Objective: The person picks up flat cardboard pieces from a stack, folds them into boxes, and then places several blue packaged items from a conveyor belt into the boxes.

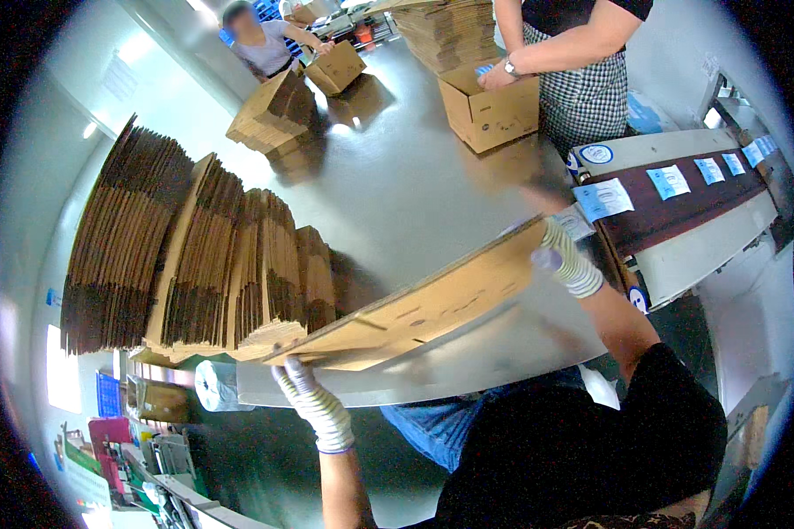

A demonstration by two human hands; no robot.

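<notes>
Brown cardboard, one flattened carton (423,313), is held over the near edge of the grey table (397,176), its left end gripped by the gloved left hand (313,401), its right end by the gloved right hand (569,260). Along the table's left side, four stacks of flattened cartons (203,256) are lined up. Toward the table's far side, two boxes (494,115) are handled by two co-workers (582,79). Right of the table, at least five blue-and-white packets (669,182) are borne by one conveyor (679,212).

Head camera: we look forward and down, wide fisheye.
Left hand (309,395), right hand (566,257): near, below us.
Bench (393,189): ahead, running away from us.
</notes>
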